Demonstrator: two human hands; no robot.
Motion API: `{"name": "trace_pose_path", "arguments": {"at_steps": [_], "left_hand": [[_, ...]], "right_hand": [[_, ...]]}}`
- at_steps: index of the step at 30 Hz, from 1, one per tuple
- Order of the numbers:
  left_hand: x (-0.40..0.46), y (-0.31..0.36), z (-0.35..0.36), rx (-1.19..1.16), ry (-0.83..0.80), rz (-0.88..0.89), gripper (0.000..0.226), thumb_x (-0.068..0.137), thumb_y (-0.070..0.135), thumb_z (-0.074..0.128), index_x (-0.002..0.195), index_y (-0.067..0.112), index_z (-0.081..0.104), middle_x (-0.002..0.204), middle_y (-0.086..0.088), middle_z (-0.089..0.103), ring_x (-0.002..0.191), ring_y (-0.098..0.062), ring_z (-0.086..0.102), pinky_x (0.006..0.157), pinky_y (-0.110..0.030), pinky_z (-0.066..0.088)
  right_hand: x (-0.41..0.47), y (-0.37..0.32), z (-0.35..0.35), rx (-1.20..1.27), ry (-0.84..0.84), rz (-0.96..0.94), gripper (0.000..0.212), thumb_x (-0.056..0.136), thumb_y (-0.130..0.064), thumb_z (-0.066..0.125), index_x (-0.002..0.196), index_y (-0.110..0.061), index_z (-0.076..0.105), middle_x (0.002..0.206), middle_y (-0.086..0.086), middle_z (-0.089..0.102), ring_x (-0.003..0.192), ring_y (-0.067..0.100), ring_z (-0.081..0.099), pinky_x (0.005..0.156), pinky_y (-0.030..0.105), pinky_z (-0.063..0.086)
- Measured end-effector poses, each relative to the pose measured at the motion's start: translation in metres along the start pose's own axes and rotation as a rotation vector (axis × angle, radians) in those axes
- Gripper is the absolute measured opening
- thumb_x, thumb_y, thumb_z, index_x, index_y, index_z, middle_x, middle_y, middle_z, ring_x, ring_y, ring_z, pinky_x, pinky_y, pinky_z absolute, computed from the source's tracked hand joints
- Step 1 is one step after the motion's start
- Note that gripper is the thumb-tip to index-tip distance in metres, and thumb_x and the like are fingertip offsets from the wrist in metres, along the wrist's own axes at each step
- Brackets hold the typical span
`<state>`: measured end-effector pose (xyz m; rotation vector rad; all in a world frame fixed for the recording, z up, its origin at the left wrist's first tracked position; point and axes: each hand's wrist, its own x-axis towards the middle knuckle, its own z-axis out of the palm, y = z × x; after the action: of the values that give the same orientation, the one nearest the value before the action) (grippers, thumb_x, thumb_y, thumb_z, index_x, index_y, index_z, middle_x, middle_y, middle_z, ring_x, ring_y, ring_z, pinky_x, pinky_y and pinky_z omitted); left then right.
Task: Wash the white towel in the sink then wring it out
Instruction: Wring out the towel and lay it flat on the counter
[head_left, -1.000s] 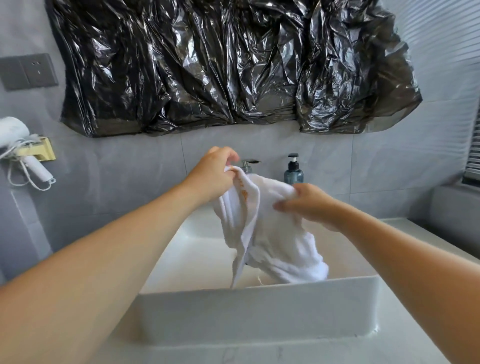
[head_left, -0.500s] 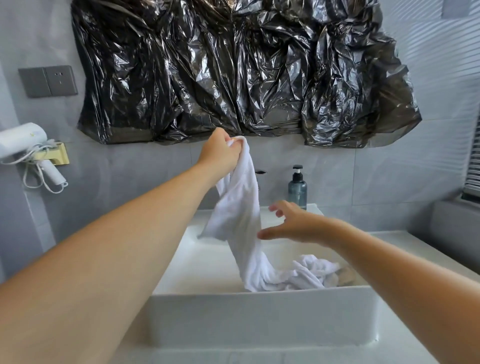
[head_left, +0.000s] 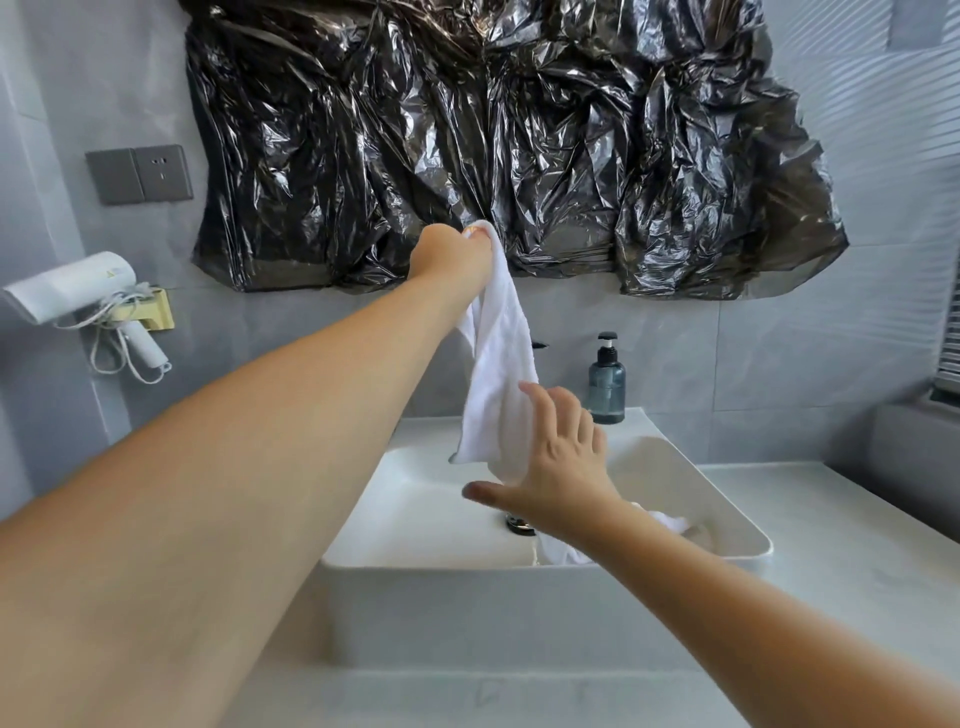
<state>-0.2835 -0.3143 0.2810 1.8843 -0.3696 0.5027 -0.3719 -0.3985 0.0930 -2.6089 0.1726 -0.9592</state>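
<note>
My left hand (head_left: 453, 255) is raised high above the white rectangular sink (head_left: 519, 592) and grips the top end of the white towel (head_left: 498, 384). The towel hangs down in a long strip, and its lower end lies in the sink basin behind my right forearm. My right hand (head_left: 558, 462) is spread, fingers straight, against the hanging towel just above the basin, holding nothing. The drain (head_left: 519, 524) shows below my right thumb. The tap is mostly hidden behind the towel.
A blue soap dispenser (head_left: 606, 382) stands on the sink's back ledge. Crumpled black plastic (head_left: 519, 140) covers the wall above. A white hair dryer (head_left: 78, 291) hangs at the left, below a grey wall socket (head_left: 139, 174). Pale countertop (head_left: 852, 545) extends right.
My left hand has lifted the towel's top end higher, stretching it out of the basin. My right hand let go of the towel, opened and now reaches up against the hanging cloth.
</note>
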Motion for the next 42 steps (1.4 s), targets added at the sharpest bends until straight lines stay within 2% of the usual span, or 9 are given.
{"name": "trace_pose_path", "arguments": {"at_steps": [5, 8, 11, 16, 21, 25, 32, 35, 42], "left_hand": [[-0.004, 0.015, -0.01, -0.093, -0.004, -0.008, 0.044, 0.099, 0.031, 0.05, 0.122, -0.004, 0.059, 0.109, -0.012, 0.067, 0.074, -0.024, 0.055, 0.058, -0.026, 0.032], [-0.003, 0.023, -0.02, -0.111, 0.01, 0.004, 0.032, 0.099, 0.032, 0.05, 0.1, 0.003, 0.065, 0.07, -0.001, 0.048, 0.069, -0.022, 0.044, 0.052, -0.027, 0.027], [0.002, 0.018, -0.034, -0.09, 0.052, 0.014, 0.039, 0.099, 0.031, 0.05, 0.064, 0.016, 0.043, 0.061, 0.0, 0.035, 0.057, -0.019, 0.037, 0.051, -0.027, 0.025], [0.002, -0.015, -0.036, -0.099, 0.001, 0.072, 0.046, 0.098, 0.03, 0.053, 0.06, 0.019, 0.028, 0.061, 0.002, 0.028, 0.057, -0.018, 0.027, 0.053, -0.03, 0.02], [-0.002, -0.066, 0.001, -0.071, -0.203, 0.049, 0.041, 0.09, 0.03, 0.067, 0.063, 0.021, 0.037, 0.064, 0.002, 0.03, 0.062, -0.016, 0.028, 0.055, -0.031, 0.02], [-0.003, -0.105, 0.034, -0.148, -0.284, -0.059, 0.021, 0.078, 0.021, 0.076, 0.072, 0.017, 0.057, 0.071, -0.001, 0.046, 0.067, -0.017, 0.041, 0.061, -0.03, 0.031], [0.005, -0.183, 0.106, -0.696, -0.404, -0.371, 0.026, 0.073, 0.026, 0.063, 0.052, 0.017, 0.052, 0.062, -0.009, 0.052, 0.058, -0.026, 0.052, 0.063, -0.031, 0.042], [0.007, -0.211, 0.123, -0.763, -0.407, -0.395, 0.016, 0.07, 0.022, 0.061, 0.06, 0.015, 0.051, 0.064, -0.009, 0.051, 0.06, -0.025, 0.052, 0.061, -0.03, 0.043], [0.018, -0.229, 0.125, -0.206, -0.44, 0.144, 0.026, 0.073, 0.013, 0.063, 0.068, 0.022, 0.04, 0.062, 0.008, 0.035, 0.056, -0.01, 0.032, 0.051, -0.024, 0.027]], "right_hand": [[0.017, -0.007, 0.005, -0.124, 0.273, -0.019, 0.074, 0.071, -0.047, 0.071, 0.13, -0.022, 0.033, 0.129, 0.005, 0.033, 0.118, 0.03, 0.031, 0.101, 0.044, 0.027], [0.032, -0.009, -0.012, -0.038, 0.293, -0.029, 0.029, 0.089, -0.023, 0.052, 0.117, -0.022, 0.055, 0.117, 0.004, 0.044, 0.106, 0.031, 0.04, 0.091, 0.04, 0.031], [0.045, 0.002, -0.032, 0.238, 0.247, -0.063, 0.018, 0.097, -0.019, 0.048, 0.101, -0.019, 0.066, 0.106, 0.004, 0.051, 0.096, 0.025, 0.043, 0.085, 0.037, 0.036], [0.077, 0.017, -0.067, 0.828, 0.328, 0.418, 0.031, 0.096, -0.03, 0.041, 0.089, -0.008, 0.061, 0.077, 0.004, 0.057, 0.071, 0.019, 0.05, 0.062, 0.03, 0.04], [0.104, 0.05, -0.075, 0.94, 0.331, 0.717, 0.023, 0.098, -0.015, 0.039, 0.111, -0.006, 0.056, 0.087, 0.005, 0.056, 0.074, 0.021, 0.052, 0.06, 0.026, 0.039], [0.119, 0.081, -0.043, 0.932, 0.288, 0.797, 0.039, 0.096, -0.022, 0.038, 0.127, -0.007, 0.057, 0.111, 0.011, 0.063, 0.106, 0.033, 0.06, 0.081, 0.022, 0.051], [0.112, 0.122, 0.037, 0.793, 0.134, 0.674, 0.043, 0.058, -0.029, 0.047, 0.097, -0.01, 0.052, 0.081, 0.007, 0.052, 0.058, 0.019, 0.05, 0.05, 0.021, 0.044], [0.109, 0.135, 0.054, 0.813, 0.012, 0.598, 0.009, 0.064, -0.026, 0.052, 0.071, -0.022, 0.057, 0.065, 0.0, 0.052, 0.053, 0.016, 0.047, 0.046, 0.019, 0.037], [0.118, 0.156, 0.057, 0.725, 0.114, 0.664, 0.026, 0.084, -0.034, 0.051, 0.065, -0.017, 0.057, 0.061, -0.002, 0.051, 0.057, 0.019, 0.051, 0.057, 0.025, 0.04]]}}
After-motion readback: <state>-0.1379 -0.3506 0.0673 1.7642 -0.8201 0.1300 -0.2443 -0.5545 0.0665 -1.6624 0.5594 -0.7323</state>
